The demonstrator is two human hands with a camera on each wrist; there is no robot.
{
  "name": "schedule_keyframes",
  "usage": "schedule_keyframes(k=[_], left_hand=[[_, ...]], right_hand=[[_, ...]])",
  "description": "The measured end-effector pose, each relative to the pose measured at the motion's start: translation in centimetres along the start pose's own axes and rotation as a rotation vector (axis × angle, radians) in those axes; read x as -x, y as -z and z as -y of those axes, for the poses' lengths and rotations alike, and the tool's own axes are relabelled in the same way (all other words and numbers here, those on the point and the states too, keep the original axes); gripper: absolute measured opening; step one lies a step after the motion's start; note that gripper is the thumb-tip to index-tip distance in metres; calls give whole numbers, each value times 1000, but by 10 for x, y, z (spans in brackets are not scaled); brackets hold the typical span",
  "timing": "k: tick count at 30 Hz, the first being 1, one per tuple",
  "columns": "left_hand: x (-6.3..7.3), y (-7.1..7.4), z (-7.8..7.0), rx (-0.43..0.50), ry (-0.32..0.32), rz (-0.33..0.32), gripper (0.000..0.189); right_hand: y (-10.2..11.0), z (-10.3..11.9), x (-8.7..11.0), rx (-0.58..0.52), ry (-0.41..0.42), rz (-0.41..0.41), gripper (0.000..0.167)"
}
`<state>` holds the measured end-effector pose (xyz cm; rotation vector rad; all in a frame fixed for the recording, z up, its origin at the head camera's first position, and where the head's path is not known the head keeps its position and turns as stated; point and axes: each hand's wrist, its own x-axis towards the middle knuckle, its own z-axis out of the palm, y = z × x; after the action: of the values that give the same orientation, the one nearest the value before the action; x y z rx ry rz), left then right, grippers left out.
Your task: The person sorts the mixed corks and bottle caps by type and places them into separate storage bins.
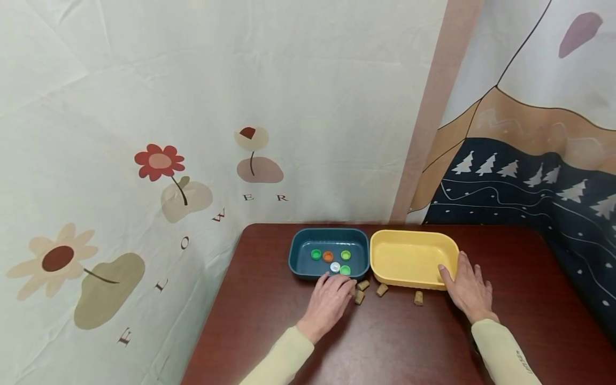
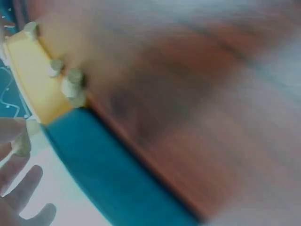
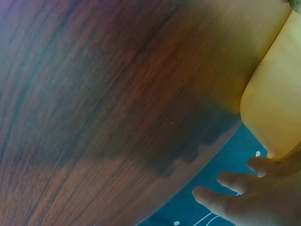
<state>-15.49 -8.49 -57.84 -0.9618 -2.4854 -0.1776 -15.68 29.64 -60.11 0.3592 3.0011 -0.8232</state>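
My left hand (image 1: 329,303) is at the front rim of the dark blue tray (image 1: 294,262). In the left wrist view its thumb and index finger pinch a cork (image 2: 21,142), while the other fingers spread apart. Several more corks (image 1: 382,290) lie on the table along the front of the trays, one (image 1: 418,298) standing apart to the right. My right hand (image 1: 469,289) rests at the right front corner of the yellow tray (image 1: 414,280), thumb over the rim and fingers extended along the outside. Several small caps, including an orange cap (image 1: 328,256) and a white cap (image 1: 335,267), sit inside the blue tray.
Both trays stand side by side near the back edge of the dark red wooden table (image 1: 385,342). Behind the table hangs a pale printed curtain (image 1: 337,107), with a dark tree-patterned part (image 1: 500,187) at the right.
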Motion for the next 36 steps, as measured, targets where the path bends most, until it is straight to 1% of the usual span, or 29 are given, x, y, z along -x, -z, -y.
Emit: schedule_keyframes(k=[2, 5, 10, 15, 20, 26, 31, 36], left_hand=[[-9, 1, -4, 5, -16, -45, 39], [-22, 1, -10, 12, -25, -84, 40], [-44, -1, -20, 28, -21, -87, 38], [-65, -5, -28, 4, -24, -60, 39], [-85, -10, -36, -12, -4, -26, 37], [-106, -20, -45, -35, 17, 45, 30], [-121, -29, -48, -69, 34, 96, 28], [-129, -37, -48, -76, 65, 140, 24]], right_hand=[[0, 0, 0, 0, 3, -2, 97], [0, 0, 0, 3, 6, -6, 96], [-1, 0, 0, 4, 7, -5, 96], [-2, 0, 0, 4, 8, -3, 96], [-1, -1, 0, 4, 16, -13, 96], [0, -1, 0, 0, 13, -10, 96], [0, 0, 0, 2, 14, -13, 96], [0, 1, 1, -4, 11, -5, 96]])
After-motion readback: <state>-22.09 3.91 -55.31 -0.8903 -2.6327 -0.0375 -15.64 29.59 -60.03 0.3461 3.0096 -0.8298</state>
